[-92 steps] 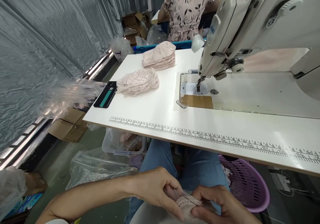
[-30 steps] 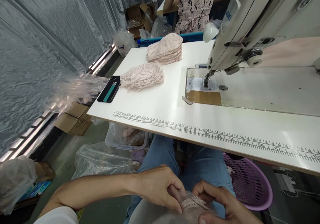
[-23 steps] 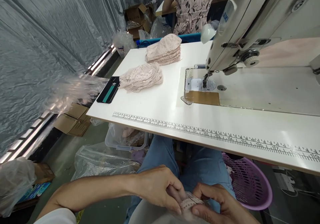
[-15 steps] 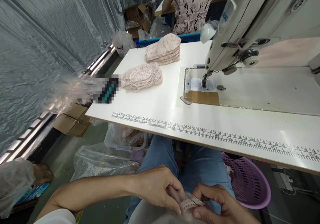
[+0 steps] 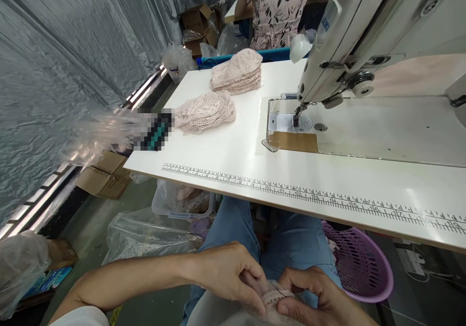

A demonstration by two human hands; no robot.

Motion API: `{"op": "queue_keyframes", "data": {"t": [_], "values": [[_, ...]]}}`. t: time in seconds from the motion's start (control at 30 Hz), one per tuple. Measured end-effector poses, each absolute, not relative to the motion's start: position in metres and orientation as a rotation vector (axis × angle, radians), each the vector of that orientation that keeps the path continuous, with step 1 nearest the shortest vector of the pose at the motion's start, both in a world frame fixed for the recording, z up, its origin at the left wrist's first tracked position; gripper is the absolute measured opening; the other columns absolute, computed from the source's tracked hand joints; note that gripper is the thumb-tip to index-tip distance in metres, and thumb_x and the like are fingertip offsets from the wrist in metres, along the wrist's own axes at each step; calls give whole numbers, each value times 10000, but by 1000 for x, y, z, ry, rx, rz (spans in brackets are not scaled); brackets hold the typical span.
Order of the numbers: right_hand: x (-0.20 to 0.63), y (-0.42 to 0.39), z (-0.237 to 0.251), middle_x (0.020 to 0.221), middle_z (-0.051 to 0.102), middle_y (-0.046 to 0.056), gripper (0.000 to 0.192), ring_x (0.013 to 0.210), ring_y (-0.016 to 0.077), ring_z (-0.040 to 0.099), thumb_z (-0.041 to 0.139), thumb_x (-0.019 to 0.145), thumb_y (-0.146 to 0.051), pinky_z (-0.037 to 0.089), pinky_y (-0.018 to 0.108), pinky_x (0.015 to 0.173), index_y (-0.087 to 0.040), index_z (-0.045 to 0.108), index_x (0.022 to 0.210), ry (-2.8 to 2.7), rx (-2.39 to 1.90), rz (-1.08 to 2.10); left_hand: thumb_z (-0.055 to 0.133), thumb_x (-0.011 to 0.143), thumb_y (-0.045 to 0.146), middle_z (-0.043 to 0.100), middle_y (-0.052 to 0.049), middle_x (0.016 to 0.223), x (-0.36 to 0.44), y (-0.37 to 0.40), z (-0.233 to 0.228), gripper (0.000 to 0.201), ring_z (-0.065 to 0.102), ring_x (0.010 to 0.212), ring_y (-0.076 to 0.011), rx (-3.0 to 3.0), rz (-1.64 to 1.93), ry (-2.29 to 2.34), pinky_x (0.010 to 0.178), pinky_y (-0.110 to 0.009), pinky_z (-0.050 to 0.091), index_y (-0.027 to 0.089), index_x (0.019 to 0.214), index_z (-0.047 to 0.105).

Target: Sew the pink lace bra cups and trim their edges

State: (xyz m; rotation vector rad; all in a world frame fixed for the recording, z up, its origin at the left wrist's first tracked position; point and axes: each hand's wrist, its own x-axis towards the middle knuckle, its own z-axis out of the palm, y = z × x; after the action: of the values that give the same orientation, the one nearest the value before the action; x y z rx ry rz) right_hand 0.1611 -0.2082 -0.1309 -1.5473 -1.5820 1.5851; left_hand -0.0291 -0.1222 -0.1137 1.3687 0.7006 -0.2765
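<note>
Low over the lap, my left hand (image 5: 233, 272) is closed, thumb and fingers pinching a pale pink lace piece (image 5: 273, 296). From the other side my right hand (image 5: 313, 297) grips the same lace, its thumb pressed on top near the edge. A row of small holes runs along the strip between the two hands. Sheer pale fabric (image 5: 218, 311) spreads below them across the lap. Part of the lace is hidden behind the fingers.
Two stacks of lace pieces, a nearer one (image 5: 207, 112) and a farther one (image 5: 236, 71), lie on the white sewing table (image 5: 218, 151). A sewing machine (image 5: 338, 59) stands at right. Below are a purple basket (image 5: 364, 267) and a clear bin (image 5: 182, 204). A person (image 5: 276, 10) is across the table.
My right thumb has shifted slightly left along the lace. Both hands keep their grip in nearly the same place, and the view has moved very slightly.
</note>
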Motion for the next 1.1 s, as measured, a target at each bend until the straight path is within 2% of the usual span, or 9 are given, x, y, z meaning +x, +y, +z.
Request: {"op": "queue_keyframes", "data": {"t": [0.13,0.2,0.37,0.53,0.67,0.8,0.93,1.1], "values": [[166,-208,-140,567,538,-13,490,595,140,500,488,732,-671,395,201,542,-218,623,601,-1630,-1509,1654,727,611,520,663,12,674,-34,-120,-115,440,572,631,-111,1477,-291,618,521,-137,378,169,875,720],[169,-209,-143,571,527,-17,470,611,141,495,518,721,-656,395,201,557,-213,614,595,-1619,-1505,1689,691,668,509,686,-8,722,-37,-119,-116,415,604,681,-129,1460,-284,583,574,-144,413,165,899,721],[174,-210,-143,674,555,-18,397,694,149,516,618,672,-610,410,203,650,-215,630,630,-1437,-1496,1802,652,760,374,711,-42,822,-39,-119,-119,285,646,769,-144,1393,-300,515,685,-143,456,153,926,719],[175,-204,-144,593,432,-44,419,617,111,405,605,706,-582,337,196,593,-188,516,596,-1412,-1254,2006,652,766,247,713,-55,830,-35,-117,-120,228,659,800,-156,1359,-360,533,687,-129,474,116,943,712],[172,-202,-145,588,399,-55,399,591,92,350,587,759,-531,280,199,559,-181,468,609,-1343,-1177,2050,635,773,182,713,-39,819,-35,-114,-118,196,656,805,-140,1351,-378,531,681,-110,465,118,942,712],[170,-205,-146,575,392,-56,397,574,91,331,580,769,-527,257,209,538,-175,476,617,-1285,-1196,2066,682,739,242,706,-19,765,-36,-114,-118,239,636,716,-114,1376,-380,541,626,-102,440,136,952,709],[170,-205,-146,552,406,-53,401,552,92,341,604,743,-540,257,212,523,-174,506,610,-1281,-1221,2052,763,609,413,688,-9,723,-34,-118,-123,388,601,673,-107,1427,-313,593,538,-107,395,142,882,721],[175,-206,-143,583,459,-41,364,582,107,401,603,732,-536,321,208,560,-191,556,629,-1426,-1283,2004,706,665,458,688,-37,702,-34,-122,-128,397,617,657,-109,1271,-254,600,609,-118,439,108,851,723]]}}
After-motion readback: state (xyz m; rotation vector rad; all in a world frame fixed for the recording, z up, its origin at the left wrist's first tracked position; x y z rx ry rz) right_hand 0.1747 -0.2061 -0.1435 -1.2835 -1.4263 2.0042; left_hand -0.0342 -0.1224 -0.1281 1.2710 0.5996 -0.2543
